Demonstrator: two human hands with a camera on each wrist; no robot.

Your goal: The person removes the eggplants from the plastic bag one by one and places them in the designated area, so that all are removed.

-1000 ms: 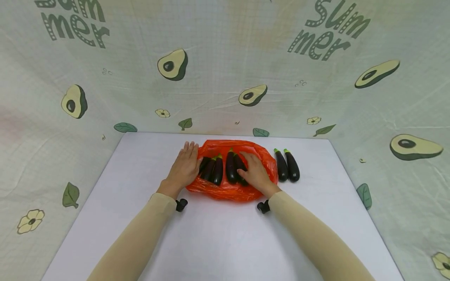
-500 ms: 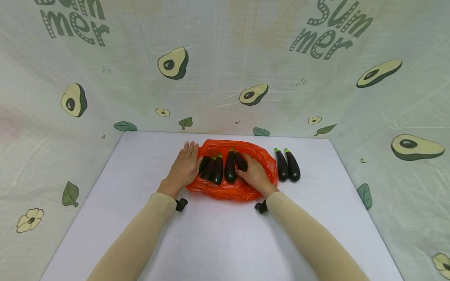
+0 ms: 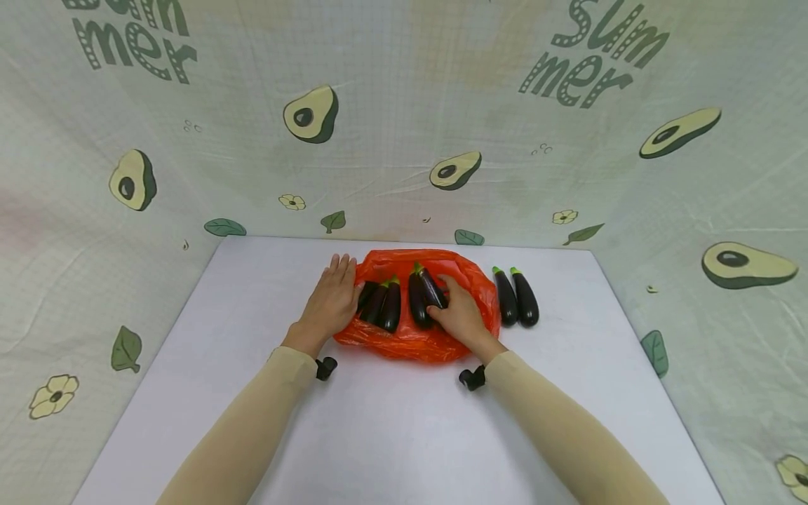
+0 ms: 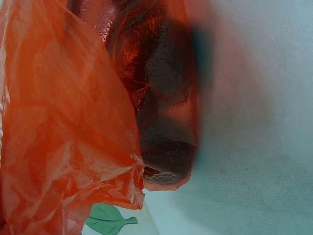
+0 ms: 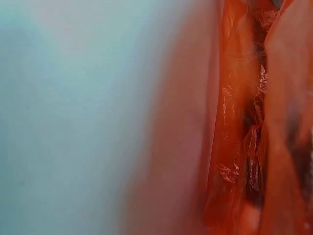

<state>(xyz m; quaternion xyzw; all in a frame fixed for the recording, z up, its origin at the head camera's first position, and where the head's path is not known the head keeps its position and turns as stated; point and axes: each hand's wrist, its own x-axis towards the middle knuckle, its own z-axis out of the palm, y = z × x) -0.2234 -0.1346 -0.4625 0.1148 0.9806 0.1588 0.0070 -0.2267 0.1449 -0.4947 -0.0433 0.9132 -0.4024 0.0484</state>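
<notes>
The head view is bright and even, the desk [image 3: 391, 442] whitest between the 2 sleeves [image 3: 243, 428], with soft shadows beside them. The 2 eggplants [image 3: 526, 301] nearest its right edge carry small glints. Both wrist views are dimmer, blue-green; creases in the red plastic bag [image 4: 63, 137] glint, and the right view is mostly blurred.

Beyond the white table [image 3: 391, 421], and along its left and right sides, hangs pale cloth [image 3: 379, 56] printed with avocados [image 3: 731, 259], leaves [image 3: 128, 348], flowers [image 3: 55, 397] and green "summer" lettering [image 3: 592, 81].
</notes>
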